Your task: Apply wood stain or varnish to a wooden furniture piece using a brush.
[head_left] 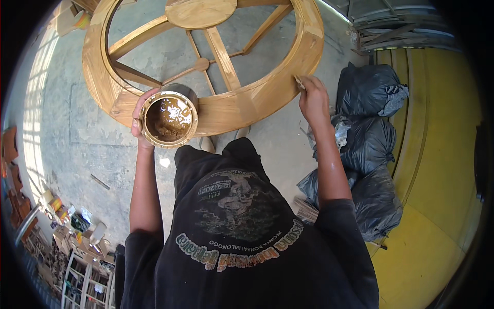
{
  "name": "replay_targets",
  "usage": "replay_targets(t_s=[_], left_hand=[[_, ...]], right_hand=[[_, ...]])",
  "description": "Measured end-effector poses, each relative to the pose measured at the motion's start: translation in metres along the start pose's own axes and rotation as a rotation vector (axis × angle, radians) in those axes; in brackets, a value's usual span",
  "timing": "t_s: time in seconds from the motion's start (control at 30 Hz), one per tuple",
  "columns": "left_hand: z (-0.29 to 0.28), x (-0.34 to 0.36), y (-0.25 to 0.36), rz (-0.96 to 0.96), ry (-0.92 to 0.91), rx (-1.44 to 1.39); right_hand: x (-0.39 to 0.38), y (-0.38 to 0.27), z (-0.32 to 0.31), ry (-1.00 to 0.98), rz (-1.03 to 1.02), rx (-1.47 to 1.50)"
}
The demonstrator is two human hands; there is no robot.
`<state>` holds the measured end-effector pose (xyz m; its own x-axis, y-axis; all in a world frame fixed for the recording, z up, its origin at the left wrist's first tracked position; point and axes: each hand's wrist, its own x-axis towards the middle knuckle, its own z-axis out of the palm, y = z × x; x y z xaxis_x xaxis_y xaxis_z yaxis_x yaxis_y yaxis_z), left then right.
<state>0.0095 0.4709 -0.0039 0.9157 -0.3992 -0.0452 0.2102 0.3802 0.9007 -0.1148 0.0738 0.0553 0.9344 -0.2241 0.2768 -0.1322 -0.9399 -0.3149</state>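
My left hand (143, 114) holds an open metal can (192, 123) by its side, with glossy brown liquid inside. The can is in front of the near left part of a round wooden frame (236, 113), which has a wide rim, spokes and a small oval top. My right hand (314, 98) is closed on a small light pad or cloth (299, 81), held at the right side of the rim; I cannot tell exactly what it is.
Several black bags (370, 90) are piled at the right beside yellow panels (432, 154). Boxes, containers and wooden pieces (92, 242) lie at the lower left on the concrete floor (98, 149). My feet show under the near rim. Corrugated metal stands at the upper right.
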Motion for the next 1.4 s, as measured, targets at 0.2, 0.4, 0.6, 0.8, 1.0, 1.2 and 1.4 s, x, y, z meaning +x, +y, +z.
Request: replay_targets(t_s=[0.2,0.4,0.6,0.8,1.0,1.2,1.4], left_hand=[[-0.002,0.002,-0.001,0.014,0.007,0.038],[0.007,0.005,0.002,0.001,0.017,0.042],[-0.02,-0.007,-0.013,-0.027,0.046,0.044],[0.009,-0.004,-0.004,0.009,0.165,0.005],[-0.001,-0.003,-0.006,-0.006,0.15,-0.028],[-0.004,-0.008,-0.014,0.004,0.243,-0.07],[-0.048,-0.028,-0.023,0.024,0.229,-0.203]], right_hand=[[-0.024,-0.051,0.016,-0.108,0.081,-0.129],[-0.076,-0.092,0.021,-0.142,0.001,-0.075],[-0.088,-0.045,0.004,-0.22,0.016,0.365],[-0.054,0.07,-0.004,0.119,0.666,0.782],[0.05,0.131,-0.02,0.119,-0.267,0.034],[0.072,0.135,-0.008,-0.082,-0.45,0.103],[0.06,0.129,-0.021,-0.232,-0.404,0.031]])
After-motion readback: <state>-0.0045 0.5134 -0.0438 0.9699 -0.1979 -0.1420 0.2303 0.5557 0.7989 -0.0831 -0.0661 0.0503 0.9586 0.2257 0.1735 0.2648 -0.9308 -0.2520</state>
